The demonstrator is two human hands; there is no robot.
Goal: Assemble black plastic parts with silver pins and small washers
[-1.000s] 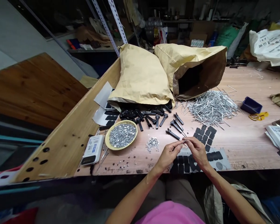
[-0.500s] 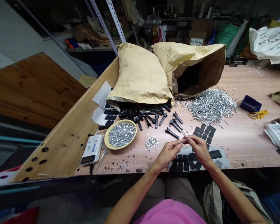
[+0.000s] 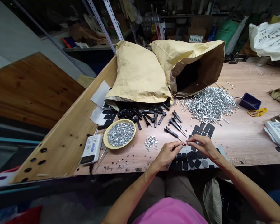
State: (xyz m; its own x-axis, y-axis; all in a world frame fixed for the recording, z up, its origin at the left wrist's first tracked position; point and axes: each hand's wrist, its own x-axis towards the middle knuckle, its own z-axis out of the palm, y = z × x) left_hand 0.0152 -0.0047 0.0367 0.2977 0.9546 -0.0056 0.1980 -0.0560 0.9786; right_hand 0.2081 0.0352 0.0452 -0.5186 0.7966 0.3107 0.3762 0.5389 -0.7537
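My left hand (image 3: 169, 153) is closed in a pinch low over the near table edge. Opposite it, my right hand (image 3: 203, 145) pinches too, and the fingertips of both almost meet. A small thin metal piece (image 3: 184, 144) shows between them; its exact shape is too small to tell. Just beyond the fingers lie several black plastic parts (image 3: 170, 132) with thin metal rods sticking out of them. Beneath and beside my hands are black adhesive pads (image 3: 185, 161) on a backing sheet. A little pile of metal washers (image 3: 151, 142) lies left of my left hand.
A yellow bowl (image 3: 105, 141) holds many washers, with a white scale-like device (image 3: 91, 149) beside it. Behind stand two big paper sacks (image 3: 140, 74), black parts spilling from one. A heap of metal rods (image 3: 211, 104) and a dark blue tray (image 3: 250, 102) lie right.
My right hand has shifted slightly right and its fingers have straightened somewhat. The fingertips are a little farther apart, and the nearest rods on the table show more fully.
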